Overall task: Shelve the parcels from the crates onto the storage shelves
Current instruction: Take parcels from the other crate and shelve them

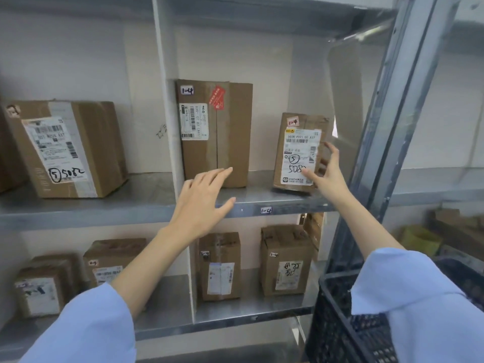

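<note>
A small brown parcel (298, 153) with a white label stands upright on the upper shelf (262, 197), slightly tilted. My right hand (327, 171) is at its right side, thumb on the label's lower edge and fingers spread loosely along the box's edge. My left hand (204, 200) hovers flat with straight fingers over the shelf's front edge, just before a taller brown parcel (214, 132), and holds nothing. A black plastic crate (340, 323) sits at the lower right, partly hidden by my right sleeve.
A large labelled box (65, 148) stands on the upper shelf at left. The lower shelf (235, 313) carries several small parcels. A white upright divider (167, 100) splits the bays. A grey metal post (392, 127) rises on the right.
</note>
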